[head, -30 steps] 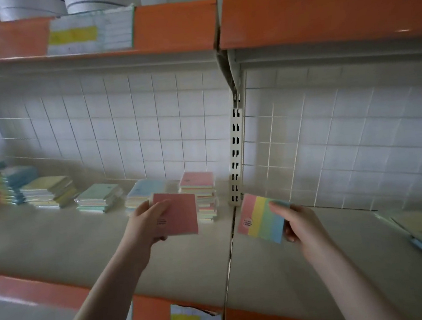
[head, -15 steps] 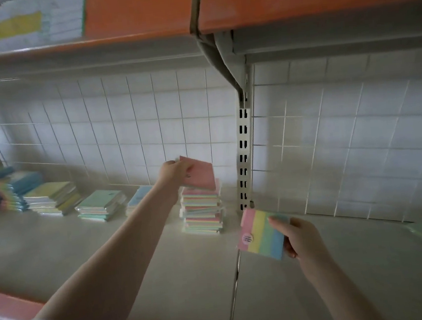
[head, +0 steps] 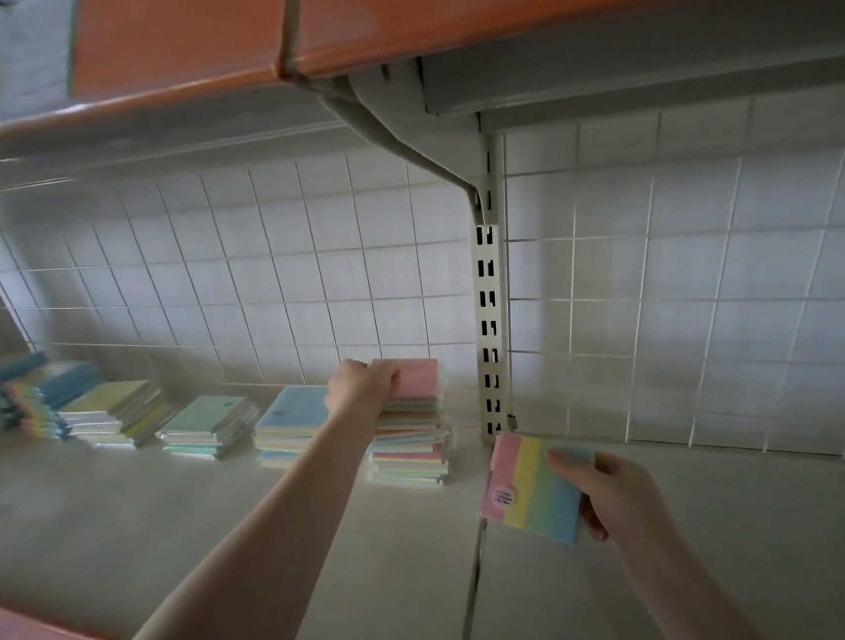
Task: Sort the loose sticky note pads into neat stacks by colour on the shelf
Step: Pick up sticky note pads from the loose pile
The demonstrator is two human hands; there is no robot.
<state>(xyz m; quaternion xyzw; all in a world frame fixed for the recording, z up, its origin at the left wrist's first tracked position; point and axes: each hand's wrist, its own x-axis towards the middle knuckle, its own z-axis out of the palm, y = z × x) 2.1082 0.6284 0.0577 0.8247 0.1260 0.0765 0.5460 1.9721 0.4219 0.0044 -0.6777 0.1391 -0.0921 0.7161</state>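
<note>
Left hand point(head: 362, 385) grips pink pad point(head: 415, 378) atop the pink stack; right hand point(head: 612, 490) holds rainbow pad point(head: 532, 490), unsorted, by the upright point(head: 492, 323). Approx. five stacks built.

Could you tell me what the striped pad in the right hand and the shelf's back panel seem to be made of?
Striped pad: apparently paper in a glossy clear wrap, judging by its sheen and the round sticker. Back panel: probably white-coated wire grid over a pale board; thin crossing lines show, but blur leaves this open.

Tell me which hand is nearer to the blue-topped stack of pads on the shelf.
Left. The left hand grips the pink pad just right of the blue-topped stack; the right hand holds the striped pad farther right and forward.
</note>
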